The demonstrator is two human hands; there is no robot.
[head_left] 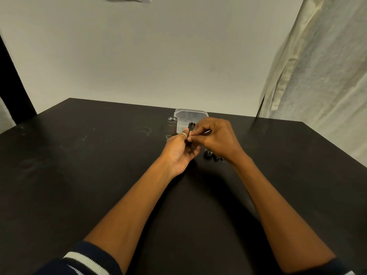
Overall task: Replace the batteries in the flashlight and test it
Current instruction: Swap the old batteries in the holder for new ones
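The grey flashlight body point(171, 127) stands upright on the black table point(79, 165), its threaded open end up, just left of my hands. My left hand point(181, 153) grips a small black battery holder point(191, 127) from below, thumb on its side. My right hand point(215, 136) pinches at the same holder from the right; what its fingertips hold is too small to tell. A dark tail cap point(208, 153) and small dark pieces point(218, 158) lie on the table under my right wrist.
A clear plastic box point(190, 116) sits behind my hands near the table's far edge. A pale wall rises beyond it. A light curtain point(321, 66) hangs at the right, and a dark post point(14, 80) stands at the left.
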